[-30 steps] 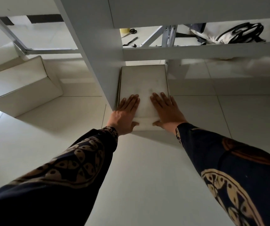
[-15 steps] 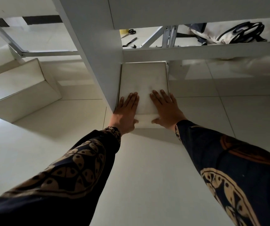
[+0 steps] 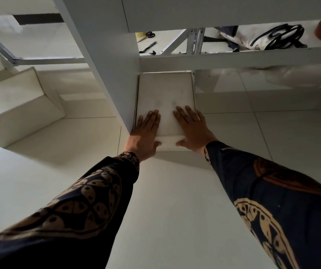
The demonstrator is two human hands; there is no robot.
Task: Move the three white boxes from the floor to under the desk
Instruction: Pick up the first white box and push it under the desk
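Both my palms lie flat on top of a white box (image 3: 165, 98) that sits on the tiled floor (image 3: 165, 200), its far end already beneath the desk (image 3: 105, 55) and its near end sticking out toward me. My left hand (image 3: 146, 135) rests on the near left corner of the lid, fingers (image 3: 152, 118) stretched straight and close together, thumb hooked over the near edge. My right hand (image 3: 192, 131) mirrors it on the near right corner, fingers spread a little wider, thumb also over the near edge. Neither hand grips anything; they are open and pressed flat on the lid.

The box's left side runs just beside the desk's white upright panel, and I cannot tell whether the two touch. Its far edge lies under the desk's lower crossbar (image 3: 233, 58).

Off to the left, on the same floor, stands a second white box (image 3: 18, 105), larger in view and turned at an angle, well apart from the one under my hands. Another white shape behind it runs out of frame.

Past the crossbar, farther along the floor, lie a pair of scissors (image 3: 147, 35) and a dark tool (image 3: 148, 47), and to the right a white bag with black straps (image 3: 272, 38).

My sleeves (image 3: 89, 200) are dark with a tan pattern.
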